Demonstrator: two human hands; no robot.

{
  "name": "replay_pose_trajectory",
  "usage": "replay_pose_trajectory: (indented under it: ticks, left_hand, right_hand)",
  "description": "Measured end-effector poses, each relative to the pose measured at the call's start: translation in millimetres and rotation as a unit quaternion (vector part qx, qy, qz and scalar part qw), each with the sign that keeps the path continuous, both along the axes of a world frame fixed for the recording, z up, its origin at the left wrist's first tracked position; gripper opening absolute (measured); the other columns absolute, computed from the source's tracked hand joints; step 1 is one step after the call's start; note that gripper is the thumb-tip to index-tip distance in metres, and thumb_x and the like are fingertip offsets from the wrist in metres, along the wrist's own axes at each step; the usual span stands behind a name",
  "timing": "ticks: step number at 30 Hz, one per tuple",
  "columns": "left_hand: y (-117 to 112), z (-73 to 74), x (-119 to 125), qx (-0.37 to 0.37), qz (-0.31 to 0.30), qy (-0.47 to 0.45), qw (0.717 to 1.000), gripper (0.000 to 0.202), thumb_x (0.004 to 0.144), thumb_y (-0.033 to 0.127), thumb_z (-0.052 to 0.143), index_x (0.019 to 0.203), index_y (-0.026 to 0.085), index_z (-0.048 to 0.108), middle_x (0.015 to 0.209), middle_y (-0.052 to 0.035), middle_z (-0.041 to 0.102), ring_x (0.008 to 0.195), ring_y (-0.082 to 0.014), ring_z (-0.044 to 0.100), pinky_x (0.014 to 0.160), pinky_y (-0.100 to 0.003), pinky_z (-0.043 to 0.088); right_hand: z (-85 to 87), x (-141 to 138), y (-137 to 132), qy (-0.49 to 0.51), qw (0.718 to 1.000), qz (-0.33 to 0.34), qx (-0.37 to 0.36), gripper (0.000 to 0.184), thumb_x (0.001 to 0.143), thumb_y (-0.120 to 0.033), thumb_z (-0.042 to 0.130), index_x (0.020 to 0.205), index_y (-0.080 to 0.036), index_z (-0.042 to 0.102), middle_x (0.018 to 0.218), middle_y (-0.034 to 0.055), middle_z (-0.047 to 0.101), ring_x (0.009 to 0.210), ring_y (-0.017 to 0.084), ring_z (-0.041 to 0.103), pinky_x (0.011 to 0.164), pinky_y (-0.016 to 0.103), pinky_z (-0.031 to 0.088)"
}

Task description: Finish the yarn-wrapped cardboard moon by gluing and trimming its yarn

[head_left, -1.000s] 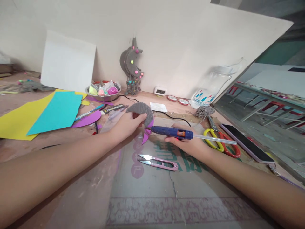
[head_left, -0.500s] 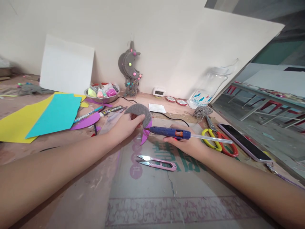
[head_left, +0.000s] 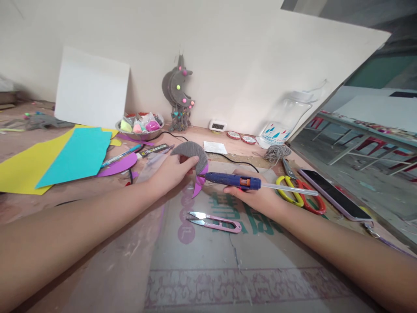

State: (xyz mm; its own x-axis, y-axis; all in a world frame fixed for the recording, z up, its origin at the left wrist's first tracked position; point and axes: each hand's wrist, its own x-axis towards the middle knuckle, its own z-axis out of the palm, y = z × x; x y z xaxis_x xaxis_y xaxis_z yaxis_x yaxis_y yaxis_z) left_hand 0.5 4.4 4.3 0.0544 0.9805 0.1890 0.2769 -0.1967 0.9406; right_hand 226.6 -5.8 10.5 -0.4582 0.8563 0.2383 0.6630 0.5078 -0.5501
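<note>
My left hand (head_left: 169, 170) grips a crescent-shaped piece (head_left: 193, 153), mostly wrapped in grey yarn, with its bare purple tip (head_left: 197, 188) pointing down. My right hand (head_left: 257, 198) is closed around a blue hot glue gun (head_left: 233, 180). The gun lies level, its nozzle touching the crescent where yarn meets purple, and a clear glue stick (head_left: 289, 188) juts out of its back to the right. Pink thread snips (head_left: 213, 221) lie on the table just in front of both hands.
Yellow-handled scissors (head_left: 288, 191), red-handled scissors (head_left: 312, 202), a phone (head_left: 335, 195) and a grey yarn ball (head_left: 276, 152) lie to the right. Teal (head_left: 76, 156) and yellow sheets (head_left: 19, 171), a pen (head_left: 120, 155) and a bowl of coloured bits (head_left: 140, 127) sit left. A finished moon ornament (head_left: 179, 91) leans on the wall.
Almost nothing has changed. Both hands keep their grip, with the crescent and glue gun shifting only slightly as the view moves.
</note>
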Motion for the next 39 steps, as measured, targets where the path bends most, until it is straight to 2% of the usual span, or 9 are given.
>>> replay_pose_trajectory:
  ticks: [6,11,16,21,28,32,36,39]
  left_hand:
    - [1,-1.8,0,-0.015,0.004,-0.023,1.000,0.032,0.075,0.044,0.051,0.057,0.018,0.054,0.057,-0.0008,0.057,0.055,-0.0136,0.052,0.053,-0.025,0.039]
    - [5,-6.7,-3,-0.033,0.009,-0.009,0.999,0.035,0.075,0.049,0.050,0.059,0.018,0.055,0.061,-0.0018,0.058,0.059,-0.0144,0.054,0.056,-0.025,0.040]
    - [6,-7.0,-4,-0.040,0.012,-0.010,0.999,0.037,0.073,0.051,0.051,0.059,0.017,0.055,0.062,-0.0024,0.058,0.061,-0.0146,0.055,0.057,-0.025,0.041]
    - [5,-6.9,-4,-0.042,0.020,-0.012,0.999,0.037,0.073,0.051,0.052,0.058,0.018,0.055,0.062,-0.0021,0.059,0.061,-0.0144,0.055,0.059,-0.025,0.041]
    - [8,-10.4,-4,-0.039,0.012,-0.027,0.999,0.039,0.073,0.053,0.053,0.058,0.017,0.056,0.060,-0.0017,0.058,0.060,-0.0144,0.054,0.058,-0.025,0.039]
    - [11,-12.9,-4,-0.044,0.014,-0.048,0.998,0.039,0.072,0.052,0.055,0.056,0.017,0.056,0.058,-0.0021,0.057,0.059,-0.0146,0.053,0.058,-0.026,0.038]
    - [12,-14.5,-4,-0.040,0.014,-0.054,0.998,0.038,0.071,0.050,0.056,0.055,0.016,0.057,0.057,-0.0024,0.057,0.057,-0.0143,0.052,0.055,-0.025,0.037]
    - [12,-15.3,-5,-0.037,0.011,-0.069,0.997,0.037,0.071,0.049,0.057,0.055,0.017,0.057,0.057,-0.0019,0.057,0.056,-0.0135,0.052,0.055,-0.025,0.037]
  right_hand:
    - [0.8,-2,-1,0.024,1.000,-0.020,0.003,0.035,0.074,-0.050,0.060,0.065,-0.020,0.046,0.055,-0.0040,0.047,0.052,0.011,0.045,0.048,0.023,0.035]
    - [3.7,-2,-1,0.034,0.999,-0.006,0.003,0.030,0.075,-0.049,0.060,0.069,-0.020,0.052,0.057,-0.0029,0.051,0.054,0.012,0.048,0.050,0.024,0.037]
    - [2.7,-1,-1,0.033,0.999,-0.033,-0.002,0.030,0.073,-0.050,0.061,0.072,-0.021,0.055,0.058,-0.0026,0.054,0.055,0.013,0.051,0.051,0.024,0.037]
    - [2.9,0,0,0.024,0.999,-0.045,0.017,0.031,0.073,-0.050,0.061,0.067,-0.021,0.053,0.057,-0.0020,0.054,0.054,0.014,0.050,0.051,0.025,0.038]
    - [7.7,-3,-2,0.022,0.997,-0.064,0.035,0.030,0.073,-0.050,0.061,0.071,-0.021,0.057,0.057,-0.0018,0.057,0.052,0.013,0.052,0.050,0.024,0.040]
    - [7.0,-1,0,0.008,0.997,-0.063,0.039,0.030,0.075,-0.049,0.058,0.069,-0.020,0.056,0.060,-0.0009,0.060,0.057,0.015,0.056,0.054,0.025,0.044]
    - [6.6,0,1,0.019,0.997,-0.068,0.040,0.027,0.075,-0.048,0.059,0.076,-0.021,0.060,0.069,0.0003,0.066,0.064,0.017,0.061,0.058,0.026,0.047]
    - [7.2,-1,1,0.024,0.995,-0.084,0.045,0.026,0.074,-0.047,0.060,0.076,-0.021,0.062,0.068,-0.0004,0.066,0.063,0.017,0.062,0.057,0.025,0.048]
